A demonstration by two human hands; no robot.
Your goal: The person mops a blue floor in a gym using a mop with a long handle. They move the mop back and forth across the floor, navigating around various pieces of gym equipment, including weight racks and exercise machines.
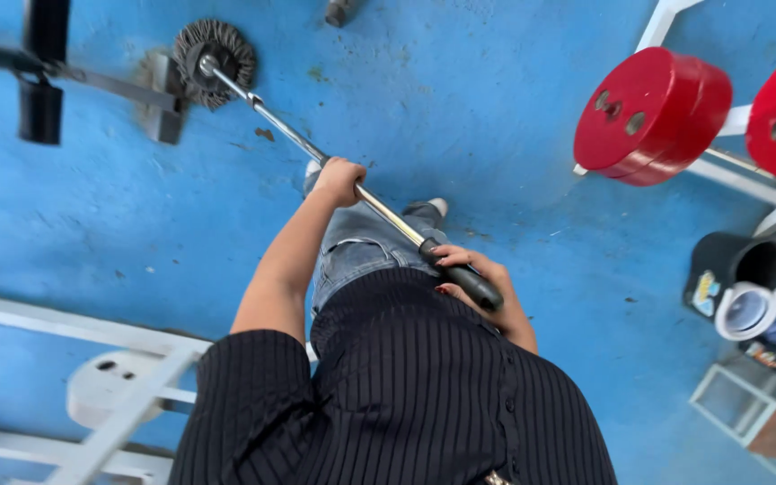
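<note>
Left grip: my left hand (339,180) is wrapped tight round the shiny metal shaft of the mop (316,148), about halfway along it, fingers closed over the top.
Right grip: my right hand (478,274) is closed round the black handle end of the same shaft, close against my waist (the butt of the handle sticks out just past my fingers).
Mop: it runs on a slant from my right hand up and to the left, through my left hand, down to the floor.
Mop head (213,52): a round, dark, stringy bundle pressed on the blue floor (460,99), well ahead of both hands, beyond my left one.
Beside the head: a grey metal foot of a black frame (42,72), touching or almost touching the strings; I cannot tell which.
My feet: just under the shaft, between the two hands.
To my right: red weight plates (653,112) on a white rack (747,180), and a dark bucket (734,269) nearer me.
To my left: a white metal frame (92,332).
</note>
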